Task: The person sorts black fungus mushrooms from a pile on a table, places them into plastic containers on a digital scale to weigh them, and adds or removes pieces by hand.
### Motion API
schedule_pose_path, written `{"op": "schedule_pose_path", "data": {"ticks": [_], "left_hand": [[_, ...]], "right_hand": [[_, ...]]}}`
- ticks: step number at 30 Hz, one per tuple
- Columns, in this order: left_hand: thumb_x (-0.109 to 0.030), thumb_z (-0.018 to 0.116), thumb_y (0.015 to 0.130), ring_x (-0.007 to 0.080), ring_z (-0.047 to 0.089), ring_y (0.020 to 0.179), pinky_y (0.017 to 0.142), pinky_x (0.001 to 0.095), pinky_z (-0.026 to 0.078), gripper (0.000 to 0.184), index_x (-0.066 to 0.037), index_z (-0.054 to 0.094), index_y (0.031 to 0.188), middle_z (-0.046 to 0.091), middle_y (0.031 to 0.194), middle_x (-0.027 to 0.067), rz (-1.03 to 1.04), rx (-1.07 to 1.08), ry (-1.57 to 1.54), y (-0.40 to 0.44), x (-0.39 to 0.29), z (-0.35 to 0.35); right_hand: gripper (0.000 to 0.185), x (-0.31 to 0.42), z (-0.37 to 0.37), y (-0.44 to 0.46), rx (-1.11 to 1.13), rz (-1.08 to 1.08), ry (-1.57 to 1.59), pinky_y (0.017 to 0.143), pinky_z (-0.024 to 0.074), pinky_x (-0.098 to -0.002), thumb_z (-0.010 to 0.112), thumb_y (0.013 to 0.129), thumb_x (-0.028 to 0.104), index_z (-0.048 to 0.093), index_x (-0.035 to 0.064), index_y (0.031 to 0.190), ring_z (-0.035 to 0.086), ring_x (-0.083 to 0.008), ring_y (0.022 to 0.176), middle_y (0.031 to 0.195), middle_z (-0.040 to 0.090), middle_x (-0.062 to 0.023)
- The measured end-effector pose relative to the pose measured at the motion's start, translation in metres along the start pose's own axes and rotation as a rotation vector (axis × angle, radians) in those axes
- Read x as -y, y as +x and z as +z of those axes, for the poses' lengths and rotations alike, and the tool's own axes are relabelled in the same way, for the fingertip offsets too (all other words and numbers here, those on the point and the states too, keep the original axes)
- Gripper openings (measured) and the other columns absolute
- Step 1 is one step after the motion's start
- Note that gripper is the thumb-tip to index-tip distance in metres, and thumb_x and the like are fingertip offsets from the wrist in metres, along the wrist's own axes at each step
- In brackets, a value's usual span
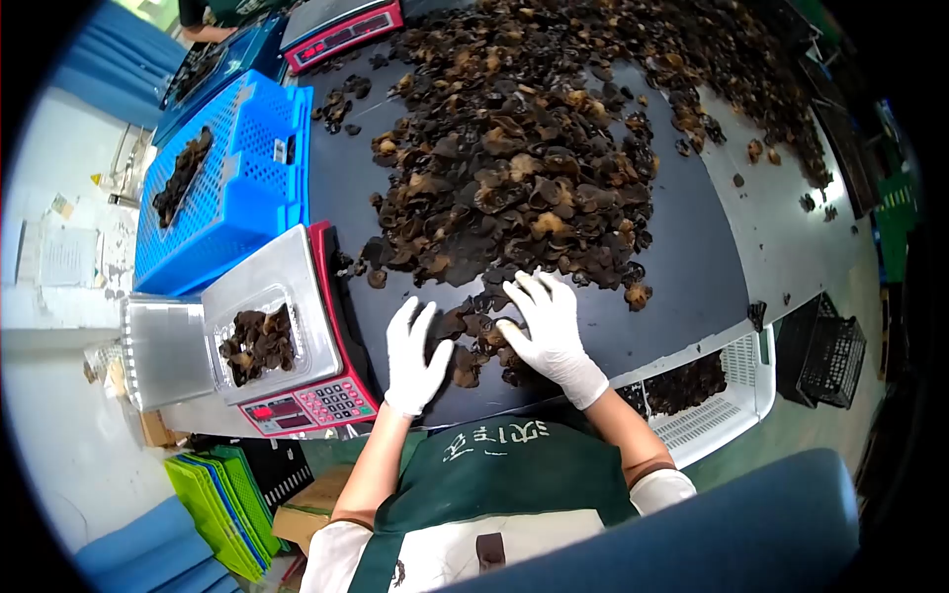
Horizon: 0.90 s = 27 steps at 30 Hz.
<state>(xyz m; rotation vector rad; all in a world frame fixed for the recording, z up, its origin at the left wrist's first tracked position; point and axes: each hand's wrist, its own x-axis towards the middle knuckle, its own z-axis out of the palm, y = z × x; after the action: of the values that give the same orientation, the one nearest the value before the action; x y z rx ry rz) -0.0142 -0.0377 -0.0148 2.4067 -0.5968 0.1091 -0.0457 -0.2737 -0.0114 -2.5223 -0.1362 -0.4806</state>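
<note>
Both hands wear white gloves and rest low over the dark table (692,237). My left hand (415,358) lies with its fingers apart, just left of a few brown-black fungus pieces (467,368). On the other side of these pieces is my right hand (546,331), fingers spread, its tips at the near edge of a large fungus pile (514,188). Neither hand visibly grips anything. To the left, a red and silver scale (316,403) carries an open clear plastic box (302,346) with fungus pieces (259,344) inside.
A blue crate (252,188) with a clear box of fungus stands behind the scale. Another red scale (346,35) is farther back. A white basket (756,381) holding fungus sits below the table's right edge. Another person's arm (210,33) shows at the upper left.
</note>
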Motion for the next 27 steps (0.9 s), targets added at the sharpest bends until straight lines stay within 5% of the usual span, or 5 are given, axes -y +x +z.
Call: {"op": "schedule_pose_path", "data": {"ticks": [7,12,15,18,27], "left_hand": [[-0.015,0.067,0.082,0.0384,0.047,0.125,0.108,0.048,0.035,0.041,-0.009,0.06,0.123,0.051,0.136,0.0178,0.14,0.067,-0.071,-0.016,0.012,0.008],[-0.01,0.066,0.083,0.0377,0.048,0.124,0.107,0.0451,0.038,0.035,-0.006,0.062,0.118,0.051,0.135,0.0194,-0.056,-0.044,-0.174,-0.033,0.014,-0.002],[-0.008,0.064,0.087,0.0359,0.052,0.119,0.104,0.0429,0.041,0.03,-0.005,0.062,0.117,0.055,0.127,0.0191,-0.096,-0.123,-0.175,-0.024,0.016,-0.004],[-0.007,0.065,0.086,0.0354,0.054,0.115,0.101,0.0421,0.042,0.029,-0.004,0.063,0.115,0.056,0.124,0.0192,-0.068,-0.17,-0.146,-0.008,0.016,-0.007],[-0.007,0.068,0.083,0.033,0.057,0.105,0.094,0.04,0.046,0.032,-0.004,0.063,0.114,0.059,0.111,0.016,-0.012,-0.23,-0.144,0.045,0.013,-0.001]], "right_hand": [[0.035,0.034,0.007,-0.016,0.316,-0.276,0.165,0.104,0.0352,-0.0484,0.073,0.078,0.027,0.065,0.0137,0.11,0.05,-0.0318,0.12,0.129,0.057,-0.0106],[0.013,0.023,0.017,0.011,-0.009,-0.14,0.147,0.095,0.0364,-0.0429,0.066,0.085,0.015,0.069,0.0157,0.097,0.058,-0.0198,0.089,0.085,0.063,-0.0004],[0.006,-0.001,0.035,0.036,0.186,-0.013,-0.098,0.08,0.0386,-0.0408,0.065,0.084,0.016,0.067,0.0135,0.089,0.055,-0.024,0.08,0.08,0.059,-0.0046],[0.002,-0.003,0.049,0.047,0.045,-0.182,-0.315,0.075,0.038,-0.0405,0.063,0.081,0.014,0.063,0.0124,0.082,0.054,-0.0252,0.078,0.076,0.057,-0.0061],[0.002,-0.006,0.049,0.052,0.172,-0.152,-0.328,0.074,0.0384,-0.0392,0.062,0.079,0.012,0.061,0.013,0.077,0.055,-0.0241,0.077,0.075,0.057,-0.0055]]}}
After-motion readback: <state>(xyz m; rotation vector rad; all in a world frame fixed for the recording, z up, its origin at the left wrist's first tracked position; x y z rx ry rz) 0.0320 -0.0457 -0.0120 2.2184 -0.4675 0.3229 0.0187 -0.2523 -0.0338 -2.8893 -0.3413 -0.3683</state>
